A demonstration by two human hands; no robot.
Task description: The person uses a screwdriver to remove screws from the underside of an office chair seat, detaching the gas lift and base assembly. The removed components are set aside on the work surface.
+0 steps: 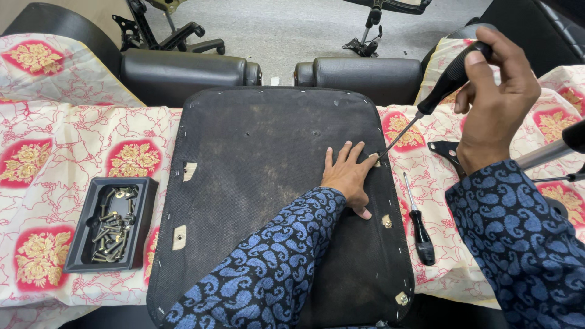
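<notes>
two bare hands are recorded over a dark, dusty fabric-covered chair seat base (262, 183), laid underside up on a cream cloth with red and gold floral print (73, 152).

left hand (348, 176): laid flat on the right part of the seat base, fingers spread and pointing away, nothing gripped; sleeve of blue paisley on dark cloth.

right hand (496, 97): closed around the black handle of a long-shafted screwdriver (436, 100), held raised and slanted; its metal tip is brought down at the right edge of the seat base, just beside the left fingertips.

second black-handled screwdriver (418, 222): lying loose on the cloth, just beside the right edge of the seat base, untouched.

black rectangular plastic tray (85, 244): set on the cloth left of the seat base, filled with brass-coloured and steel screws (113, 234).

black metal bracket (445, 151): partly seen on the cloth below the right wrist.

two black padded armrest pieces (183, 70): placed beyond the far edge of the seat base.

black chair bases with castors (170, 30): standing on the grey floor behind.
</notes>
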